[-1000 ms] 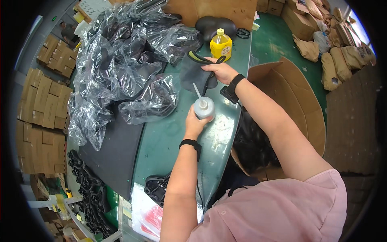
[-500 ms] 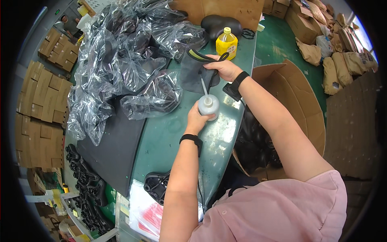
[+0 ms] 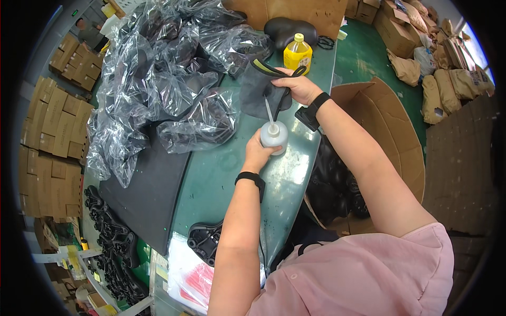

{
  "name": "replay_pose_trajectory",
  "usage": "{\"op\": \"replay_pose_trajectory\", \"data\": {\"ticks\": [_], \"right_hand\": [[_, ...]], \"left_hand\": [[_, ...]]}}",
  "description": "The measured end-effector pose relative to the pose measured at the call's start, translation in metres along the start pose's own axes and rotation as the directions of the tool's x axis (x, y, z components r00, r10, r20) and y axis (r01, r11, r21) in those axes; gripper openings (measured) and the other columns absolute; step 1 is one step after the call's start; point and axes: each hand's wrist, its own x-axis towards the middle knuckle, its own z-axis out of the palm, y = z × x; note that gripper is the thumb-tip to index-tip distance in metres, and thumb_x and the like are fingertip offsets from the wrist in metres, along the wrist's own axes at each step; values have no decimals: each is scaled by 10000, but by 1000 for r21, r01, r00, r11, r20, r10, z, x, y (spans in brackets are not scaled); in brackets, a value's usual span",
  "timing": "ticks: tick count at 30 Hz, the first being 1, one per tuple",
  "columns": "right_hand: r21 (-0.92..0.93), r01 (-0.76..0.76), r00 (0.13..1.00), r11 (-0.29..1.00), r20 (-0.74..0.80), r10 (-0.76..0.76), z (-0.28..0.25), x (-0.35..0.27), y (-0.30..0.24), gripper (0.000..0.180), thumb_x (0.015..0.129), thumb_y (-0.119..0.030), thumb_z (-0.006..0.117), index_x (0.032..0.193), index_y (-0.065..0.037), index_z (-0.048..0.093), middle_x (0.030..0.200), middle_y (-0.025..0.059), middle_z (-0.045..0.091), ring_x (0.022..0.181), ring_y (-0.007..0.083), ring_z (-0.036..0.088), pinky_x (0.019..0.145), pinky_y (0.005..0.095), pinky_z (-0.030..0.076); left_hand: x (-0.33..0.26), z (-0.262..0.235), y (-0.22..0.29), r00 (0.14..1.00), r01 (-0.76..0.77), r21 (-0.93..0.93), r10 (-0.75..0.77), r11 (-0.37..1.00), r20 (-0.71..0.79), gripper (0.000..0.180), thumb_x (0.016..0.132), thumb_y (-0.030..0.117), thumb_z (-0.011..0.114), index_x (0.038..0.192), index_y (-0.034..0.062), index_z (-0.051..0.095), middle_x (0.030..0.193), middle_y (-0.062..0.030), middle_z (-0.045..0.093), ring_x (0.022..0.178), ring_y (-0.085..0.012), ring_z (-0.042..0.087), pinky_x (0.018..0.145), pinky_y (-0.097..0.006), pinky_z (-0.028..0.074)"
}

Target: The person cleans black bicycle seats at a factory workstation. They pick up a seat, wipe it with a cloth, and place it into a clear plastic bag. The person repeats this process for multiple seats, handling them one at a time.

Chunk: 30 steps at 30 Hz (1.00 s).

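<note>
My left hand grips a small white squeeze bottle with a long thin nozzle pointing up and away. My right hand holds a dark grey piece with a yellow-green edge, pressing it on the green table just beyond the bottle. The nozzle tip sits close to that piece, near my right fingers. Both wrists wear black bands.
A heap of clear plastic bags with black parts covers the table's left. A yellow bottle and a black saddle-shaped part stand behind. An open cardboard box holds black parts on my right. A black mat and black parts lie nearer.
Both hands and the bottle stay together on the grey piece; the view has shifted slightly and the nozzle has moved a little along the piece.
</note>
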Motion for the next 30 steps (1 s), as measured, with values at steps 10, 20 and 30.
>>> {"op": "replay_pose_trajectory", "data": {"ticks": [10,20,30], "right_hand": [[206,72,973,976,-228,-24,-15,1,26,319,845,-53,654,1156,-49,587,1062,48,657,969,175,625,894,345,475],[442,255,843,860,-537,26,-84,-131,13,398,899,-138,601,1260,10,522,1305,160,549,1214,319,501,1081,473,346],[588,-106,961,802,-147,235,52,-176,62,360,927,-144,547,1251,10,522,1248,125,587,1154,272,550,1032,417,403]], "left_hand": [[-54,-53,5,958,-199,443,269,874,-100,777,592,110,839,1294,76,509,1306,-177,535,1232,-354,471,1051,-424,369],[-264,-254,-44,747,656,247,-661,713,-76,715,744,375,771,1342,91,498,1240,-152,574,1167,-247,522,1005,-364,392],[-291,-207,32,822,536,562,-542,630,-175,479,621,196,741,985,-102,649,1011,-203,610,897,-321,612,819,-350,492]]}}
